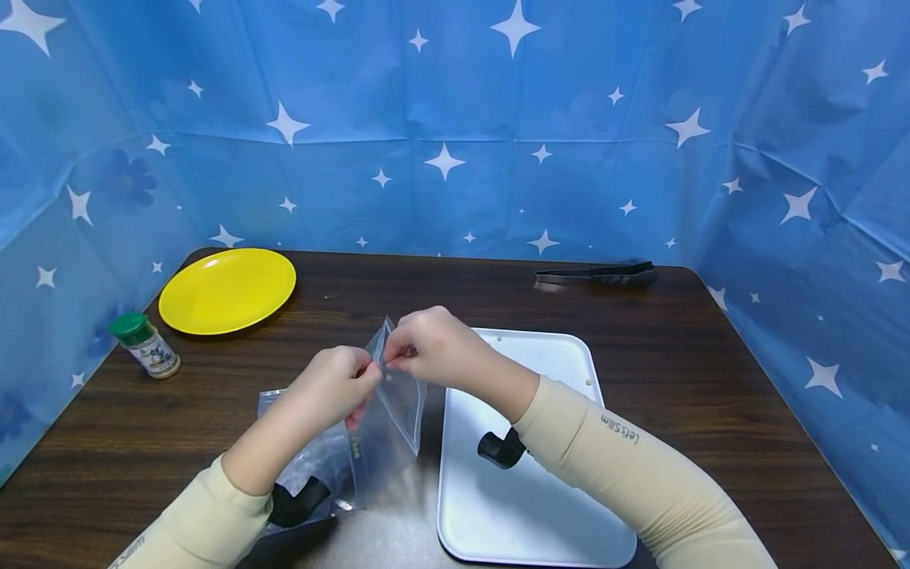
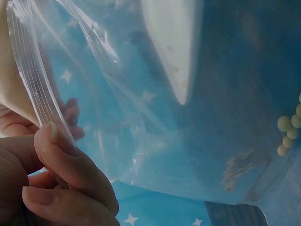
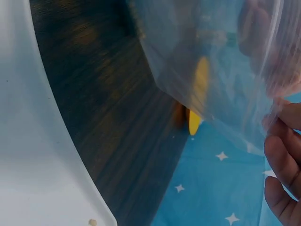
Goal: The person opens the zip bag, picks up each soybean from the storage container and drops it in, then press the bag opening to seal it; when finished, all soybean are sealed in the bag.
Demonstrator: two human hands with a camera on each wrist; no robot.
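Over on the left edge of the head view sits a small spice jar with a green cap [image 1: 145,345], and just up and right of it a round yellow plastic plate [image 1: 227,289]; both are parked well away from the hands, out of the working area.

Middle of the frame is where it's happening. The left hand [image 1: 334,387] and the right hand [image 1: 430,348] meet over the dark wood-grain table [image 1: 711,379], both pinching the top edge of a clear plastic zip bag [image 1: 387,419]. The bag hangs down from that pinch, lower centre of the frame, so the mouth stays up. In the left wrist view the thumb and fingers [image 2: 70,174] are curled right onto the ribbed zip strip, and a few small pale round beads [image 2: 288,134] show at the right edge. The right wrist view has fingertips [image 3: 282,165] gripping the bag's edge too.

Just right of the bag lies a white rectangular tray [image 1: 533,506], close by and within easy reach, with a few tiny specks on it. Upper right, near the table's back edge, rest black tongs [image 1: 597,274], untouched.
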